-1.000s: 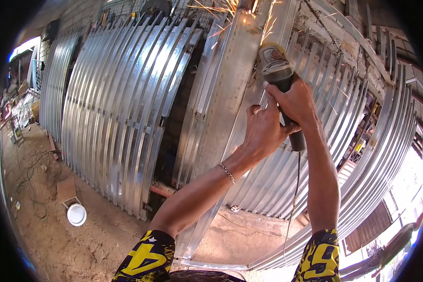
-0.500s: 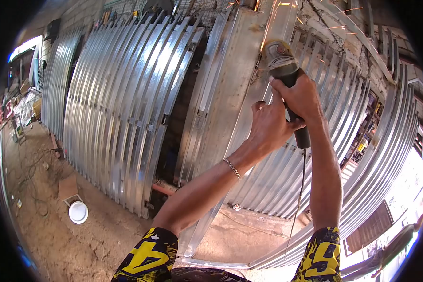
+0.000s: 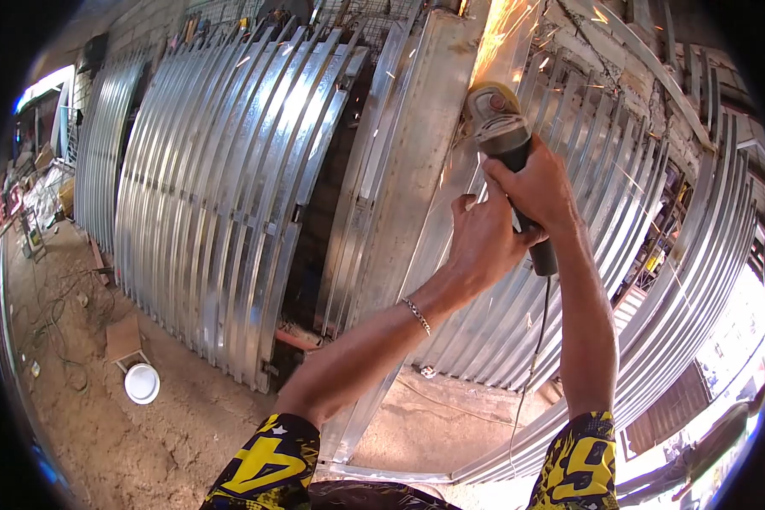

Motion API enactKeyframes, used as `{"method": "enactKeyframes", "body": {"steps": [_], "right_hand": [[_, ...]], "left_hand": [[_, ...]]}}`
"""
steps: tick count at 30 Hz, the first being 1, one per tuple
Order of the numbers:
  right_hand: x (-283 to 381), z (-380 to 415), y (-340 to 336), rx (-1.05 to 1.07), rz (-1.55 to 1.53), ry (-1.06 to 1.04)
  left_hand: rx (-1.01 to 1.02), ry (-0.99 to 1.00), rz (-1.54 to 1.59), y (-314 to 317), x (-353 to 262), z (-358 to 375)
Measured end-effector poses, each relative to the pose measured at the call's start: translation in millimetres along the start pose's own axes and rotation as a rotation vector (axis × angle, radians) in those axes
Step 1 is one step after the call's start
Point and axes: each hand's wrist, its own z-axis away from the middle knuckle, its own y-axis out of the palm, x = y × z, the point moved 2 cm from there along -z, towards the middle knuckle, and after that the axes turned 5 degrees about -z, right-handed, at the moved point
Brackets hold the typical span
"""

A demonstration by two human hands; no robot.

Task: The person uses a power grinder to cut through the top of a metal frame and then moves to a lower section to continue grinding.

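An angle grinder point(image 3: 506, 146) with a dark body and a yellowish guard meets the edge of a tall metal post point(image 3: 410, 170). Orange sparks point(image 3: 503, 38) spray upward from its disc. My right hand point(image 3: 542, 189) is wrapped round the grinder's body just behind its head. Lower down, my left hand point(image 3: 483, 236) is closed on the rear of the body, with its fingers partly hidden. The power cord point(image 3: 535, 348) hangs from the grinder's tail. How the disc touches the metal is hidden by the guard.
Slatted metal panels point(image 3: 204, 204) stand to the left, with more slatted panels point(image 3: 476, 323) behind the grinder. On the dirt floor at left are a white round lid-like object point(image 3: 142, 384) and a brown board point(image 3: 124, 339). A tangled cable point(image 3: 55, 314) lies farther left.
Both hands and the grinder have shifted slightly down and left along the post. The spark stream has become much larger and brighter, fanning upward.
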Motion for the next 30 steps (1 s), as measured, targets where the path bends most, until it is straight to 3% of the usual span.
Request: {"method": "enactKeyframes", "body": {"steps": [4,6,9,10,12,15,25,27,30], "right_hand": [[1,1,-2,0.014,-0.022,0.006],[3,-1,-2,0.0,-0.026,0.1],[0,1,1,-0.005,-0.022,0.051],[-3,3,1,-0.004,-0.024,0.05],[-6,6,0,0.045,-0.039,-0.007],[-7,4,-1,0.028,-0.012,0.04],[-2,9,0,0.061,-0.059,0.049],[-2,6,0,0.05,-0.091,0.099],[-4,10,5,0.045,-0.08,0.038]], "left_hand": [[-0.033,-0.001,-0.114,0,-3,4],[0.044,-0.038,-0.01,-1,1,-2],[0.189,-0.094,0.02,1,5,-1],[0.188,-0.094,0.018,3,5,2],[-0.015,-0.001,-0.081,4,-3,9],[-0.038,-0.034,-0.097,4,-8,9],[-0.029,-0.053,-0.134,0,-9,12],[0.113,-0.143,-0.033,-3,-6,7],[0.108,-0.104,-0.095,-1,-3,13]]}}
